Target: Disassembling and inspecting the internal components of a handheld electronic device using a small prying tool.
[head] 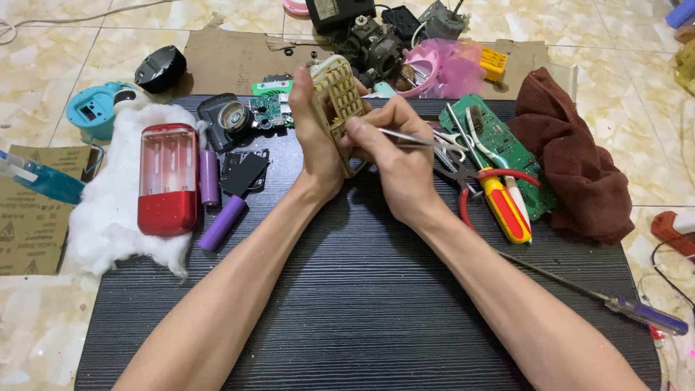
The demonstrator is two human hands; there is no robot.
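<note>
My left hand (315, 137) grips a beige plastic grille-like part (337, 94) and holds it upright above the dark ribbed mat (362, 304). My right hand (394, 156) pinches metal tweezers (409, 137), whose tips meet the lower right side of the beige part. Both forearms stretch over the middle of the mat.
On the left lie white cotton wadding (108, 210), a red and clear casing (168, 177), two purple cylindrical cells (221, 221) and black parts (228, 119). To the right are a green circuit board (499, 145), a red-yellow screwdriver (507, 206), a brown cloth (579, 159) and a long blue-handled screwdriver (637, 311).
</note>
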